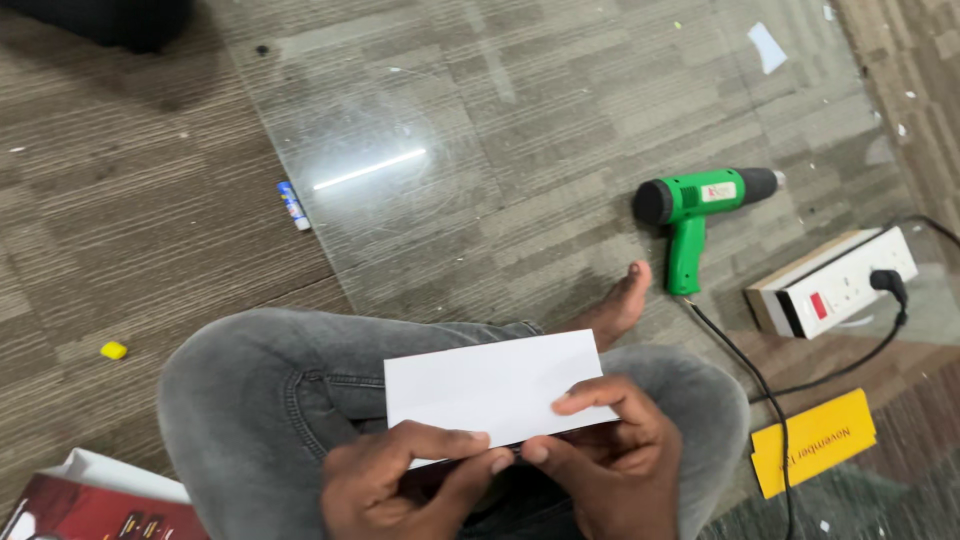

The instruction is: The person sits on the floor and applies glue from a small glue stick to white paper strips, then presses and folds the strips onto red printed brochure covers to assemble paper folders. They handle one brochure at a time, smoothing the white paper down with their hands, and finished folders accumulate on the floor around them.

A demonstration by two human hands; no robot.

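Observation:
I sit cross-legged in grey jeans and hold a folded white paper [492, 386] over my lap. My left hand [400, 478] pinches its lower edge from the left, thumb on top. My right hand [610, 455] grips the lower right corner, with fingers curled over the sheet. Both hands meet at the paper's bottom edge. My bare foot [618, 305] rests on the floor just beyond the paper.
A clear plastic sheet [480, 150] covers the carpet ahead. On it lie a green heat gun [700, 205] with a black cord and a white power strip [835, 280]. A glue stick [293, 206], yellow card [812, 440], small yellow piece [114, 350] and red-white box [90, 500] lie around.

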